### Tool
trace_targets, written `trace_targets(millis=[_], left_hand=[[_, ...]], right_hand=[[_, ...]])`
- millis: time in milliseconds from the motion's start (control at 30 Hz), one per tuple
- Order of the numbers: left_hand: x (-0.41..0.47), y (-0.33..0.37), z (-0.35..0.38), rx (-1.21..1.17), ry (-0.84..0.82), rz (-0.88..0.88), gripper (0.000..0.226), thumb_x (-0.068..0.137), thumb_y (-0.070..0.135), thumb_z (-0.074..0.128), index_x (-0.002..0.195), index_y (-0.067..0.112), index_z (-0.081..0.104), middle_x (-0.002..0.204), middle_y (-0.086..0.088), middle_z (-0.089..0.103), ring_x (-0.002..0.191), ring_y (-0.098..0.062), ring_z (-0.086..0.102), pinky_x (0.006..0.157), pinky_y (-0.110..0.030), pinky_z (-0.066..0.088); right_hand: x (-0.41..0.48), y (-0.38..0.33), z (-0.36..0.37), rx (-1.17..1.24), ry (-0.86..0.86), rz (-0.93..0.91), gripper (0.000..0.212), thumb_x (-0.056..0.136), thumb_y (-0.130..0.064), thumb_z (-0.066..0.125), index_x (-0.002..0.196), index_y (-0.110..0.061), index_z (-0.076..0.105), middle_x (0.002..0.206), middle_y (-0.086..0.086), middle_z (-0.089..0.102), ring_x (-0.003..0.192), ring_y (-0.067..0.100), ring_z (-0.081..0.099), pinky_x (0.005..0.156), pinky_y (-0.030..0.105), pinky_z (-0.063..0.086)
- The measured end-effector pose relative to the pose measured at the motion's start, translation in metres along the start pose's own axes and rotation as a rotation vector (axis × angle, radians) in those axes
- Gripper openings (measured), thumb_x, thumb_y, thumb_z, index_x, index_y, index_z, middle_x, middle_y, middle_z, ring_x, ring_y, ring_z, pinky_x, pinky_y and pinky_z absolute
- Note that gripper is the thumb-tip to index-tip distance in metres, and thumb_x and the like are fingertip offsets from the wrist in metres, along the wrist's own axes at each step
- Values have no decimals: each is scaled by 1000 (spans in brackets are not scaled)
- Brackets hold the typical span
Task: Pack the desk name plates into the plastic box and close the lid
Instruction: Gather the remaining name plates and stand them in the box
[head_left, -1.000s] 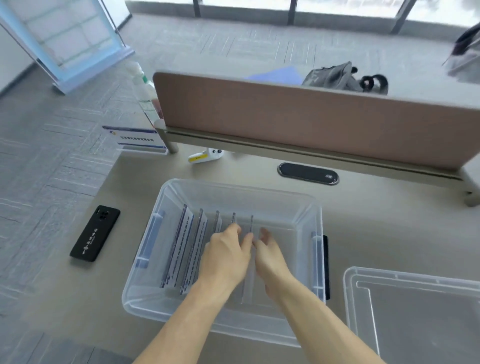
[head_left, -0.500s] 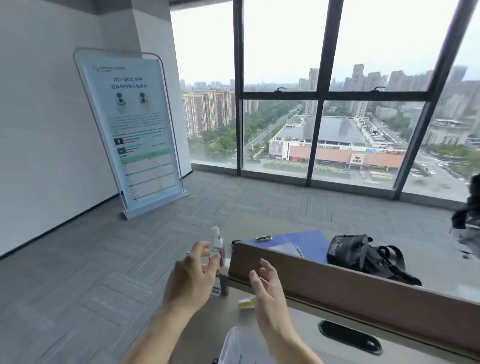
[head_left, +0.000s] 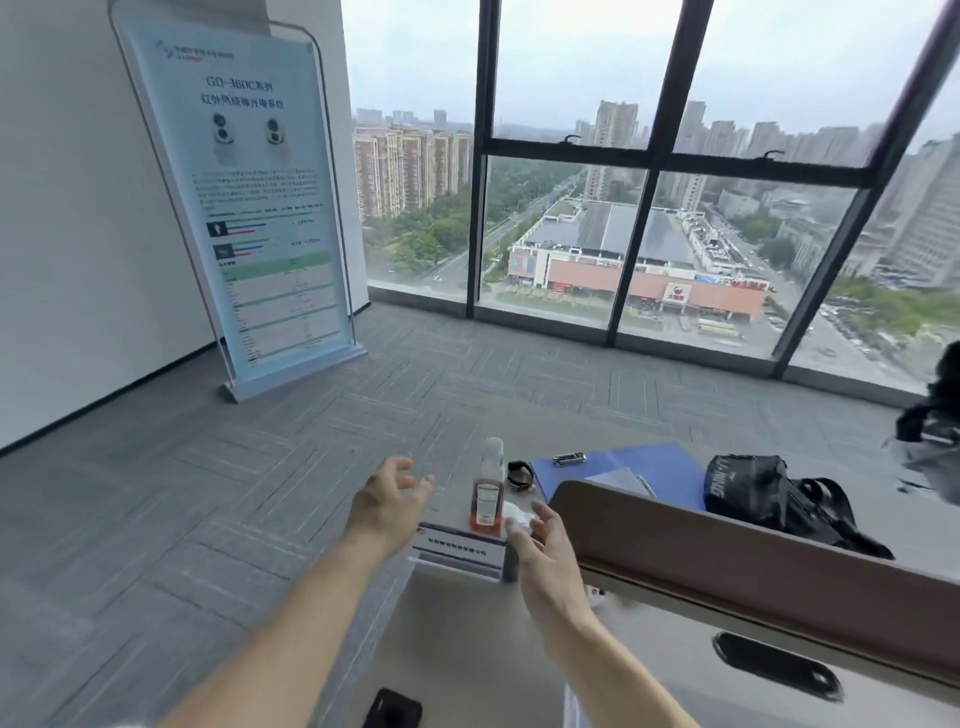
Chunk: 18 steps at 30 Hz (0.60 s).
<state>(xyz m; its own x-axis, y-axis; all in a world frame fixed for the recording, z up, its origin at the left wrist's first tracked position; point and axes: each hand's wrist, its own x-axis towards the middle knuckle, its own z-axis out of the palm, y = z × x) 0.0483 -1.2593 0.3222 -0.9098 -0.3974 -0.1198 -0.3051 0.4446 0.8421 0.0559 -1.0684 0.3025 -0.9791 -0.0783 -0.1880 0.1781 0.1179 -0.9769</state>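
Observation:
A desk name plate (head_left: 457, 552) with a white face and dark print stands at the desk's far left corner, beside the partition's end. My left hand (head_left: 387, 501) hovers just left of and above it, fingers loosely spread and holding nothing. My right hand (head_left: 545, 545) reaches in from the right, palm turned left, fingers relaxed, close to the plate's right end without gripping it. Only a sliver of the plastic box (head_left: 570, 709) shows at the bottom edge. Its lid is out of view.
A brown desk partition (head_left: 753, 561) runs from the middle to the right. Behind the plate stand an orange bottle (head_left: 487, 496) and crumpled white tissue (head_left: 519, 515). A blue clipboard (head_left: 623, 470), black bag (head_left: 769, 493), black phone (head_left: 392, 709) and oval cable grommet (head_left: 776, 665) lie around.
My view has lifted from the box to the far desk corner. Both hands left the box and moved forward toward the standing name plate.

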Motion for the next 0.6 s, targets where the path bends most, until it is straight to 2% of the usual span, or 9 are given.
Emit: trace_targets(millis=[100, 200, 300, 400, 500, 600], left_hand=[[25, -29, 4, -27, -29, -84, 55, 100, 41, 56, 149, 20, 43, 146, -6, 55, 131, -28, 53, 108, -41, 44], [47, -59, 10, -95, -26, -149, 58, 99, 42, 58, 150, 20, 42, 149, -7, 52, 130, -28, 54, 108, -46, 47], [76, -87, 19, -100, -39, -178, 58, 97, 40, 60, 148, 19, 44, 148, -6, 53, 128, -28, 55, 107, -50, 49], [106, -112, 36, -101, -68, -185, 55, 99, 34, 61, 149, 18, 44, 148, -3, 54, 128, -24, 55, 109, -45, 46], [141, -144, 65, -112, -110, -174, 56, 99, 21, 64, 150, 14, 42, 150, -5, 52, 128, -21, 55, 108, -36, 44], [175, -190, 99, -157, -116, -227, 59, 98, 12, 64, 151, 10, 39, 153, -9, 48, 135, -25, 52, 111, -39, 42]], right_hand=[[30, 23, 15, -2, 12, 49, 26, 100, -27, 59, 122, -31, 45, 104, -14, 56, 96, 2, 55, 91, 26, 36], [60, 41, 28, -38, 15, 93, 25, 99, -26, 59, 120, -32, 44, 99, -20, 52, 101, 11, 53, 93, 28, 37], [89, 66, 40, -56, 31, 140, 34, 98, -29, 60, 128, -34, 45, 122, -5, 57, 116, 16, 52, 106, 34, 40], [116, 88, 50, -76, 59, 196, 52, 98, -30, 61, 146, -24, 43, 145, 2, 50, 134, 18, 46, 116, 39, 35], [145, 119, 60, -71, 90, 242, 56, 99, -28, 60, 150, -20, 39, 152, 4, 44, 139, 19, 43, 117, 37, 34], [169, 164, 73, -64, 144, 276, 53, 98, -25, 61, 147, -22, 41, 147, 2, 48, 131, 16, 49, 112, 34, 38]])
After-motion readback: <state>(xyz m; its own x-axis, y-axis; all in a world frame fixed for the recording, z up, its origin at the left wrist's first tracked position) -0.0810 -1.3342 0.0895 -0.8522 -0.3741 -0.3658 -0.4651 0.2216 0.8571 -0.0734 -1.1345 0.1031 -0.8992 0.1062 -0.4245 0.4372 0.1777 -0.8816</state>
